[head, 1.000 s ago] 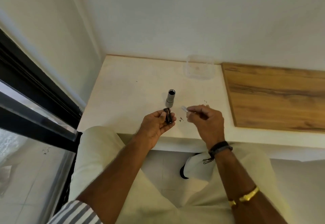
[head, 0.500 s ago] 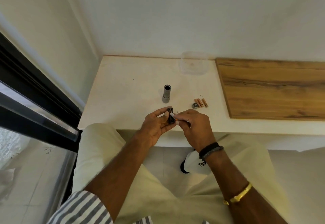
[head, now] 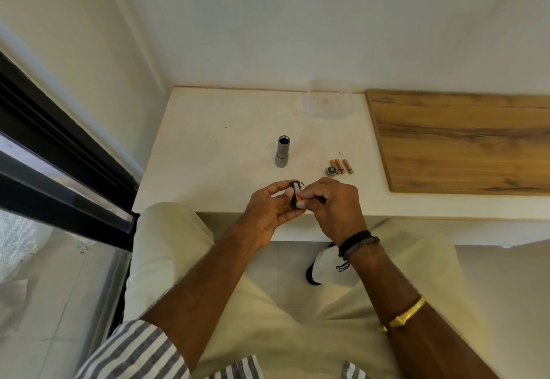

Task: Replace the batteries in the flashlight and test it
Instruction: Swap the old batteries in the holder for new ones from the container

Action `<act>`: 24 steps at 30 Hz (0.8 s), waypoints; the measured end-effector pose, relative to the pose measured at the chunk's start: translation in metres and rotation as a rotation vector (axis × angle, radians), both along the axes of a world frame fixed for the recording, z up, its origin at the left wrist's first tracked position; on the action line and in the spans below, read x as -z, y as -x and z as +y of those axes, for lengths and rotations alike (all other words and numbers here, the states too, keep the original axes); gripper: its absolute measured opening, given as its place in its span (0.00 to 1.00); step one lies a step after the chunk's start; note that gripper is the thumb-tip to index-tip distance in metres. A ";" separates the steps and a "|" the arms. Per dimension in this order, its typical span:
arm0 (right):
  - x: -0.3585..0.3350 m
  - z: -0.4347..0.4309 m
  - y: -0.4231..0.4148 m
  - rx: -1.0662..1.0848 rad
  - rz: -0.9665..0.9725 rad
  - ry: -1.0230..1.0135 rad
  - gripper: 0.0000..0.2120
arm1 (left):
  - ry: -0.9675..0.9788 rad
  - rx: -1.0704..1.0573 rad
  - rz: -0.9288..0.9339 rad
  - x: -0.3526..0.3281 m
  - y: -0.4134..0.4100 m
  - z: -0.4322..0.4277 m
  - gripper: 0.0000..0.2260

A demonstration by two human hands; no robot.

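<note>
Loading a fresh cell into the battery carrier; I'd seat it next, then refit.

One flashlight body (head: 282, 152) upright mid-counter; three copper cells (head: 341, 166) and one tail cap (head: 330, 171) right of it; left hand (head: 269, 215) cups one black carrier (head: 294, 197) at near edge, right hand (head: 334, 206) pinches a cell against it.

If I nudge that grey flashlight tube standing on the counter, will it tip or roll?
The flashlight tube stands upright on its end, tall and narrow, so a nudge would probably tip it. Being round, it would likely roll across the smooth counter.
</note>
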State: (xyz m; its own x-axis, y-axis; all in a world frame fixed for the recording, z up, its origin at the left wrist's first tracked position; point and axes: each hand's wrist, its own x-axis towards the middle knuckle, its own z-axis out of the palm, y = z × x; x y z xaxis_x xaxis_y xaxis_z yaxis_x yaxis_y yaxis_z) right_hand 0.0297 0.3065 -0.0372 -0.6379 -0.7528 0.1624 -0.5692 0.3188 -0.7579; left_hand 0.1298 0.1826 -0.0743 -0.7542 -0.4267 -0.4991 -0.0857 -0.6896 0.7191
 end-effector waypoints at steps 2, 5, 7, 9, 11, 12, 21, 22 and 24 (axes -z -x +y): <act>0.001 -0.001 0.000 0.004 -0.019 0.001 0.06 | -0.003 -0.006 0.006 0.000 0.001 0.000 0.09; 0.003 -0.003 -0.001 0.007 -0.043 0.003 0.06 | 0.000 -0.028 0.003 0.000 0.002 -0.001 0.09; 0.005 -0.005 -0.002 0.002 -0.029 -0.001 0.07 | -0.001 -0.045 0.002 0.000 0.003 -0.002 0.08; 0.008 -0.007 -0.003 -0.004 -0.007 -0.011 0.07 | 0.009 -0.064 0.004 0.000 0.003 -0.003 0.08; 0.010 -0.008 -0.003 -0.009 0.008 -0.010 0.08 | 0.023 -0.085 0.007 -0.001 0.004 -0.004 0.08; 0.011 -0.007 -0.004 -0.009 0.005 0.005 0.09 | 0.024 -0.099 0.010 -0.001 0.004 -0.004 0.08; 0.017 -0.002 -0.005 0.062 -0.026 0.117 0.14 | -0.044 -0.205 -0.001 -0.002 0.006 -0.006 0.10; 0.019 -0.002 -0.006 0.070 -0.017 0.122 0.14 | -0.053 -0.205 -0.002 -0.002 0.006 -0.005 0.11; 0.021 -0.004 -0.010 0.101 0.003 0.134 0.13 | -0.065 -0.201 -0.002 -0.002 0.006 -0.002 0.11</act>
